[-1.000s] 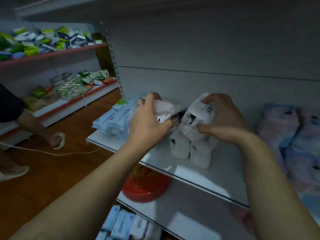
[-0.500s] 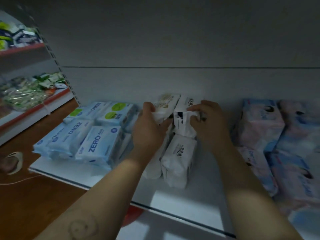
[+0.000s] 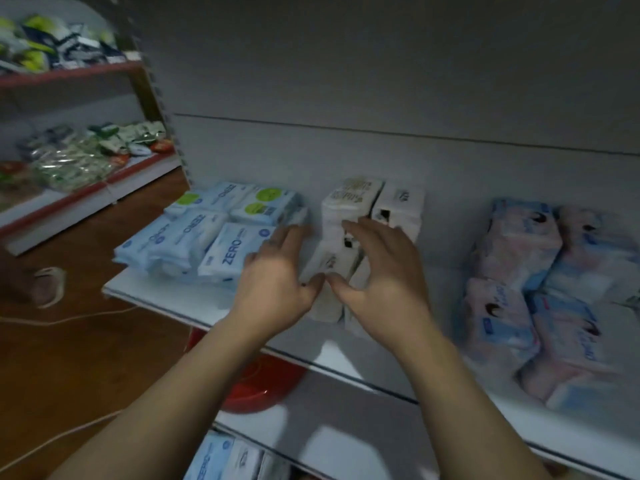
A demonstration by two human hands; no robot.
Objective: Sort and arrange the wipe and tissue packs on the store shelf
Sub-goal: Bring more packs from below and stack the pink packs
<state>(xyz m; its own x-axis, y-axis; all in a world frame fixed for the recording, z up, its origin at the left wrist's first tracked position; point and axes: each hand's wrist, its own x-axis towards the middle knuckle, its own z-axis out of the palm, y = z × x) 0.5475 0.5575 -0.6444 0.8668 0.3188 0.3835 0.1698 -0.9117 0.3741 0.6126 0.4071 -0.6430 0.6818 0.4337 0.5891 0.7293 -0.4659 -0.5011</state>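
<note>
Change: half a second ago both hands pinched the top white packs; now they have let go and drawn back toward the shelf front.
White packs: the white packs stand in a tight group mid-shelf, 2 stacked piles at the back wall and 2 more lying in front, touching them.
Left hand: the left hand is spread, holding nothing, over the gap between the white group and the blue packs.
Right hand: the right hand is spread with fingers slightly bent over the front white packs; whether the fingertips touch them cannot be told.
Blue packs: the blue packs lie in overlapping rows just beside the white group, on its left.
Pink packs: the pink packs sit well apart, on the right.
Shelf: the shelf carries all 3 groups.
Meaning: the white group looks placed. The likely next job is squaring its front packs or straightening the loose blue rows.
</note>
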